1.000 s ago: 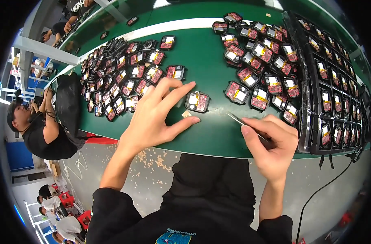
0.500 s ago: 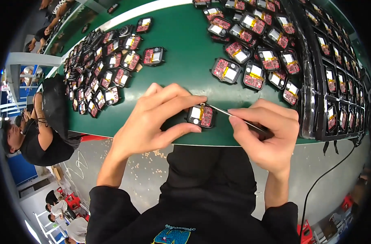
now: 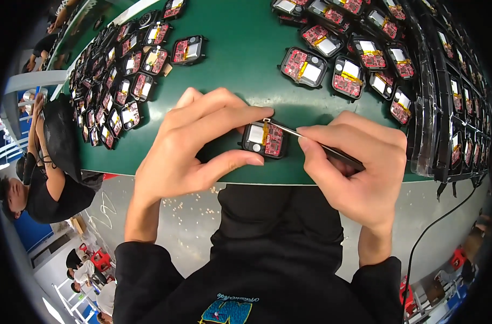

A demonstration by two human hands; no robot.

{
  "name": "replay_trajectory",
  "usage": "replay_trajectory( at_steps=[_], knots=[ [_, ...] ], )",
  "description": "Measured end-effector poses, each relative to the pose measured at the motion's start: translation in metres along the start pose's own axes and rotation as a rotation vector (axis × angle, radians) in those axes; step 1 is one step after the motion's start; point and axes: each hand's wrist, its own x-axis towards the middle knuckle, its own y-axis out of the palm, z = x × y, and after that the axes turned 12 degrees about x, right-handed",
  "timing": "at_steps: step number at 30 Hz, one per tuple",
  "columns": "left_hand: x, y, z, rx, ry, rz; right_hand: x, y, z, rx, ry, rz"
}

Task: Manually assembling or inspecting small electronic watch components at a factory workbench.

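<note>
A small black device housing [image 3: 263,139] lies on the green table just in front of me, its red circuit board, white block and yellow tape strip facing up. My left hand [image 3: 194,143] grips it by the edges, index finger at its far side and thumb at its near side. Between the thumb and fingers of my right hand [image 3: 359,162] is a slim pair of metal tweezers [image 3: 310,139]. Their tip touches the far edge of the housing, next to a small white part by my left index fingertip. My right palm hides the other end of the tweezers.
Many similar housings [image 3: 130,115] are heaped at the left of the green table [image 3: 229,59], and more [image 3: 305,67] lie at the far right. Stacked black trays [image 3: 429,108] holding housings stand on the right. A dark cable [image 3: 429,227] hangs below them. Another person [image 3: 57,183] sits at left.
The view has shifted a little, so the whole table sits differently in the picture. Both hands keep their grip, and the tweezers' tip remains at the housing's far edge.
</note>
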Motion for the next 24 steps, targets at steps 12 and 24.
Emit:
replay_trajectory(
  at_steps=[12, 24],
  knots=[
    [-0.001, 0.005, 0.001, -0.051, -0.049, -0.048, -0.006, 0.002, -0.005, -0.152, -0.168, -0.045],
    [-0.002, 0.001, 0.005, -0.084, -0.064, -0.008, -0.004, 0.006, -0.01, -0.152, -0.246, -0.011]
  ],
)
